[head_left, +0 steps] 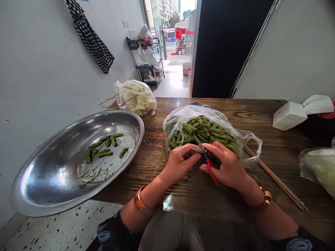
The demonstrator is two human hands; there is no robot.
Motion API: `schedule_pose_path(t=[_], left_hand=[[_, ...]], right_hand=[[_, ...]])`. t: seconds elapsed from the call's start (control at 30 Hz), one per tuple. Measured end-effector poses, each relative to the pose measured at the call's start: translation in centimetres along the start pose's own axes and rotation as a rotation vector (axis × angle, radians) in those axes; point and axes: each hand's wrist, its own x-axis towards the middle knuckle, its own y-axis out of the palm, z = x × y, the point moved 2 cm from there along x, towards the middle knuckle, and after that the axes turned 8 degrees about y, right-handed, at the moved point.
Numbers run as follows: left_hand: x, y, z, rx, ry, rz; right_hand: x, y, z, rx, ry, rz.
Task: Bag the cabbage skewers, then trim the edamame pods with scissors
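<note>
My right hand (226,164) is closed on a pair of scissors (213,170) with red handles, its blades parted and pointing up and left. Close to the blades, my left hand (181,158) is closed, thumb and forefinger together; whatever lies between them is hidden. Just beyond both hands sits a clear plastic bag (206,111) full of green edamame pods (206,130), its mouth spread open. To the left, a large steel basin (52,174) holds several pods (104,152), with small trimmings and water drops on its bottom.
Behind the basin stands a bag of cauliflower (138,96) beside thin sticks. Bamboo skewers (277,177) lie right of the pods on the wooden table (157,167). A tissue pack (289,115) and another plastic bag (319,164) are at the right. A cart (146,66) stands near the doorway.
</note>
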Motion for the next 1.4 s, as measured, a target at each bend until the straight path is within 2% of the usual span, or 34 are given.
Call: schedule_pose_path(t=[0.27,0.7,0.87,1.0,1.1,1.23,1.4], left_hand=[[0.1,-0.5,-0.2,0.084,0.055,-0.016],[0.4,-0.9,0.0,0.205,0.118,-0.006],[0.3,-0.5,0.1,0.215,0.126,0.047],[0.4,-0.4,0.0,0.193,0.106,0.033],[0.4,-0.5,0.3,0.045,0.022,0.005],[0.5,-1.0,0.7,-0.338,-0.086,-0.101],[0.8,-1.8,0.7,-0.684,-0.138,-0.23]], right_hand=[[-0.4,-0.3,-0.3,-0.102,-0.024,0.0],[-0.4,-0.3,-0.1,-0.119,-0.002,0.03],[-0.3,-0.3,-0.3,-0.143,0.003,0.034],[-0.3,-0.2,-0.4,-0.137,0.021,0.037],[-0.4,-0.2,-0.6,-0.142,0.053,0.009],[-0.3,-0.4,-0.9,-0.151,0.127,-0.092],[-0.2,-0.2,-0.8,-0.135,0.062,-0.091]])
